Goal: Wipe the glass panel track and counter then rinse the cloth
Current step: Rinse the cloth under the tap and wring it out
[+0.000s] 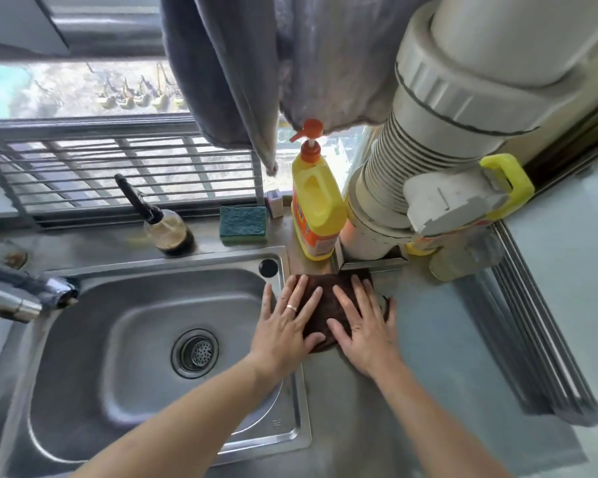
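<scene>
A dark brown cloth (328, 298) lies flat on the steel counter (353, 401) just right of the sink (145, 343). My left hand (287, 326), with a ring on one finger, presses on the cloth's left side with straight, spread fingers. On the cloth's right side my right hand (363, 322) presses down the same way. The cloth's far edge touches a small metal ledge below the pipe. The glass panel track (532, 305) runs along the right, beside the glass panel (573, 263).
A yellow soap pump bottle (316, 205), a green sponge (243, 225) and a dark sauce bottle (168, 229) stand behind the sink. A wide grey pipe (428, 160) comes down at the counter's back right. The faucet (25, 294) is at left. Grey towels (242, 70) hang above.
</scene>
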